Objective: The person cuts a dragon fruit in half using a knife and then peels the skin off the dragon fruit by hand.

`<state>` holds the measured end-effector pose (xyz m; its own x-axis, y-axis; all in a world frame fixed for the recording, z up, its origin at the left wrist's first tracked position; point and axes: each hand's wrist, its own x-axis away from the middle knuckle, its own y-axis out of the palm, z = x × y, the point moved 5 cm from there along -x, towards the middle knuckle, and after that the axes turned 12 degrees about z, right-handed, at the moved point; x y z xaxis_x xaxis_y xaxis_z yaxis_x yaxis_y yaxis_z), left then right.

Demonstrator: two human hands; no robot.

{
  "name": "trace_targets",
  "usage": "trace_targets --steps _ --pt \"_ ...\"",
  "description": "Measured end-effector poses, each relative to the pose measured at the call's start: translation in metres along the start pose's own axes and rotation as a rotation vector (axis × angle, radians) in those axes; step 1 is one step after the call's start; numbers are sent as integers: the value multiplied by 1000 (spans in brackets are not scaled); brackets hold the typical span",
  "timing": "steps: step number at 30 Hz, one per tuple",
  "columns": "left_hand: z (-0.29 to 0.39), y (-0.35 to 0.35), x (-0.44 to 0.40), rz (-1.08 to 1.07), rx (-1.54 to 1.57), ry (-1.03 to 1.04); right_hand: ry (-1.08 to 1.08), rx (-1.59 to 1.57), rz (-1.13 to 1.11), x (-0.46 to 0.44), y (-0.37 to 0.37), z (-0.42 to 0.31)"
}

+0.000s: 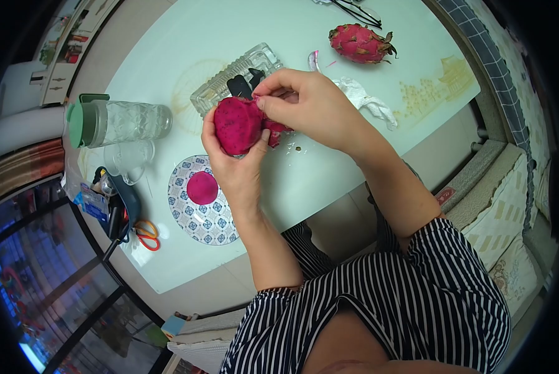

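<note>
A peeled dragon fruit [237, 128], deep magenta with small dark seeds, rests in my left hand [239, 174], whose fingers curl round its left and lower sides. My right hand [313, 103] is closed in a pinch at the fruit's upper right edge, on a bit of dragon fruit peel [258, 98]. More loose peel [274, 133] shows below the right hand, partly hidden by it. On the patterned plate [220, 221] at the lower left sits a rounded magenta piece of dragon fruit [202, 187].
A whole dragon fruit [360, 43] lies at the far right near crumpled tissue [366, 103]. Beyond my hands is a glass tray [212, 96] with black items. To the left are a green-lidded pitcher [136, 121], glass mug [128, 156] and orange-handled scissors [147, 235].
</note>
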<state>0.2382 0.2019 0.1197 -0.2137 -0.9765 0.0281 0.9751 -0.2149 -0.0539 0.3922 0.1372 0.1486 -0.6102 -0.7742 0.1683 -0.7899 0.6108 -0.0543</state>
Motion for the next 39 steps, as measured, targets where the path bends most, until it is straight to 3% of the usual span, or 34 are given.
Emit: trace_targets --steps 2,5,12,24,26,33,39 --pt "1 -1 -1 38 -98 111 -142 105 -17 2 3 -3" --pt "1 -2 -3 35 -181 170 -188 291 -2 6 3 -8" --pt "5 -1 0 51 -332 279 -209 299 1 3 5 2" --pt "0 -1 2 -11 -182 148 -228 292 11 0 2 3" --pt "1 2 4 -41 -14 29 -170 266 8 0 1 4" --pt "-2 -3 3 -126 126 -104 -4 170 -61 -5 -4 10" --pt "-5 -4 1 -186 386 -226 133 -181 -233 -5 1 11"
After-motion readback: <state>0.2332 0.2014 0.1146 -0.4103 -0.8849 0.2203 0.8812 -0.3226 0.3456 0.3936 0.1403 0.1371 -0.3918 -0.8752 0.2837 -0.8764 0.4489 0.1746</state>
